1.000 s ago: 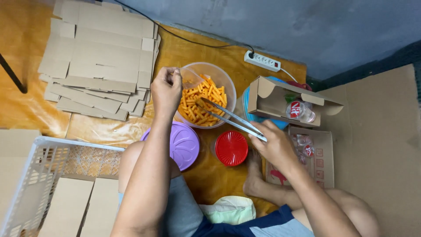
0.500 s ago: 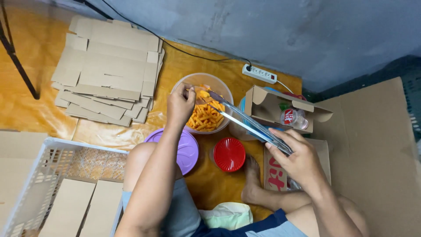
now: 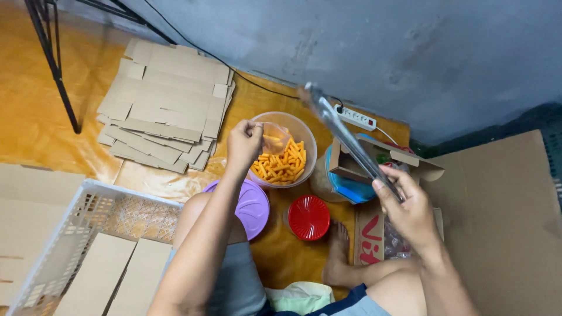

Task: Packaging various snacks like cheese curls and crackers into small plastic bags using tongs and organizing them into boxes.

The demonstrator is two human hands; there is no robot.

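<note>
My left hand pinches a small clear plastic bag with a few orange snack sticks in it, held over the clear bowl of orange snack sticks. My right hand grips metal tongs, raised and pointing up and away from the bowl, blurred with motion. A purple lid and a red lid lie on the floor near my legs.
A stack of flattened cardboard lies at the back left. A white plastic crate with cardboard pieces stands at the front left. An open carton, a blue-lidded container, a power strip and a large cardboard sheet are on the right.
My right hand has lifted the tongs out of the bowl, up and to the right. My left hand stayed over the bowl with the bag.
</note>
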